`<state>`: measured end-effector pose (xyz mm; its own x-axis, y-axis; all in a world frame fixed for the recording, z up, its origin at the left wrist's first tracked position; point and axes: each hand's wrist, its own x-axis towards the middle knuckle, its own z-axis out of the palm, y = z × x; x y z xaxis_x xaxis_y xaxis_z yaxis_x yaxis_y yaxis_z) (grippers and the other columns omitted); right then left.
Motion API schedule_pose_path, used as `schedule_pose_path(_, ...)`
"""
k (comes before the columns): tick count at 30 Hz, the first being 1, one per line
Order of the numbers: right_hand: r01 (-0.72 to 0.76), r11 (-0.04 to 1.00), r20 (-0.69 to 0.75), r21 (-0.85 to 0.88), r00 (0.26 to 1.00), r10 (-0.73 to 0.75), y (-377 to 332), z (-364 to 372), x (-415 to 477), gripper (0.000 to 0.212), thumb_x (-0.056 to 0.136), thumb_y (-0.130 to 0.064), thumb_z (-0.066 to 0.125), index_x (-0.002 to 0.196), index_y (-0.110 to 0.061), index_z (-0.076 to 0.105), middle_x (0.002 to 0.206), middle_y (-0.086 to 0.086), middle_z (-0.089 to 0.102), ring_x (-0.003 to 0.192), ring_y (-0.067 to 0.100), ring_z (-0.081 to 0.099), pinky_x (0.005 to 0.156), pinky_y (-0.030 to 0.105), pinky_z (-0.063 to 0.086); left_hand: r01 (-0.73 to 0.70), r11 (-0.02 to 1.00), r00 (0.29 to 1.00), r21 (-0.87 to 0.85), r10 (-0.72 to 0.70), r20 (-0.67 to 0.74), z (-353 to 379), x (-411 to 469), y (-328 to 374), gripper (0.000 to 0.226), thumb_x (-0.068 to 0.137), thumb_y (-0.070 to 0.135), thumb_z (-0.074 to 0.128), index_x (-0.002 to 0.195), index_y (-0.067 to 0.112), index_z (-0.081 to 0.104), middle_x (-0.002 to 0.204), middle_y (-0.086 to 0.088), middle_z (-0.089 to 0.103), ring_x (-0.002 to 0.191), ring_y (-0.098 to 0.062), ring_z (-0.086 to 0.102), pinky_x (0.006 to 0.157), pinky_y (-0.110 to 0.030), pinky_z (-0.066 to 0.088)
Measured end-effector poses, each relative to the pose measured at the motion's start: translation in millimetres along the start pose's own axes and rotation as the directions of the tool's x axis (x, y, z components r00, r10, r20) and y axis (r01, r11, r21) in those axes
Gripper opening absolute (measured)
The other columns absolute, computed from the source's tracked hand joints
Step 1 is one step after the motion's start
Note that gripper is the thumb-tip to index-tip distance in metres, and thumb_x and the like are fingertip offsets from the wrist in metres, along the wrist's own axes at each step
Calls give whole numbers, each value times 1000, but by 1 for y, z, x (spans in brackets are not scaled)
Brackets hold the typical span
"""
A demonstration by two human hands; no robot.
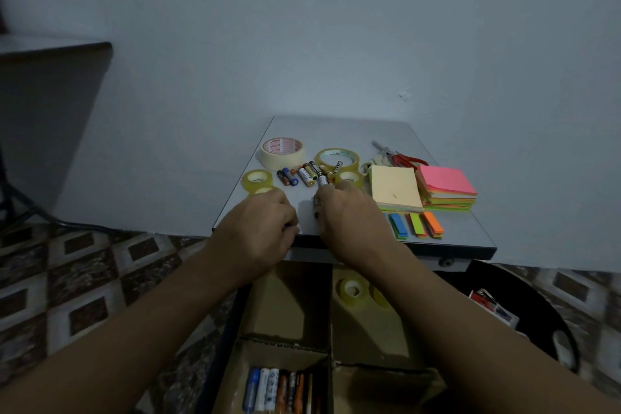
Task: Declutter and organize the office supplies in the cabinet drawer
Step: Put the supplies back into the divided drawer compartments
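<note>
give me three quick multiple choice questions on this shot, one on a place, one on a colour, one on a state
1. The batteries already in the drawer lie in which compartment? A far-right B near-left C far-left
2. The rightmost sticky-note stack has what colour on top? A pink B blue C white
3. The drawer is: A shut B lifted out C pulled open
Answers: 1 B, they lie side by side in the left section nearest the person; 2 A, its top sheet is bright pink; 3 C, its cardboard compartments show below the cabinet top.
</note>
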<state>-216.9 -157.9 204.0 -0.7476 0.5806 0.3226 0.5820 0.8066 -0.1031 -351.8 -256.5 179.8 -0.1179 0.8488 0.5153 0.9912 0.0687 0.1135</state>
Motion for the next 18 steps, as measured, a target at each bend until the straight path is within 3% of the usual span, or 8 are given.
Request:
schedule_pose_path(5, 26, 1000, 113, -10, 993, -25, -6, -1, 4, 37, 93, -21, 63, 127, -12, 53, 129, 16, 47, 114, 31, 53, 89, 38, 49, 95, 993, 995, -63, -98, -36, -1, -6, 1, 11, 86, 20, 72, 76, 16, 70, 81, 1, 57, 67, -12, 51, 54, -19, 31)
schedule_pose_path(8, 42, 999, 134, -17, 990, -39, -6, -1, 4, 35, 93, -19, 63, 125, -11, 53, 129, 16, 47, 114, 29, 51, 88, 36, 48, 102, 994, 993, -49, -105, -59, -1, -11, -1, 12, 83, 16, 73, 74, 13, 67, 74, -1, 56, 63, -13, 47, 51, -23, 31)
schedule_pose_path(13, 101, 993, 196, -60, 977, -87, -9, -4, 4, 34, 93, -15, 64, 125, -12, 54, 130, 18, 49, 117, 30, 49, 92, 38, 47, 175, 984, 984, -33, -175, -8, -6, -15, 1, 10, 83, 20, 67, 89, 12, 70, 80, -3, 63, 69, -19, 57, 60, -40, 50)
schedule_pose_path(18, 175, 977, 260, -125, 956, -138, -8, -5, 4, 35, 93, -16, 63, 126, -10, 54, 129, 18, 52, 118, 30, 49, 96, 38, 45, 239, 971, 971, 24, -239, 16, -11, -16, 9, 11, 88, 25, 63, 94, 18, 69, 85, -1, 64, 72, -19, 59, 62, -37, 53)
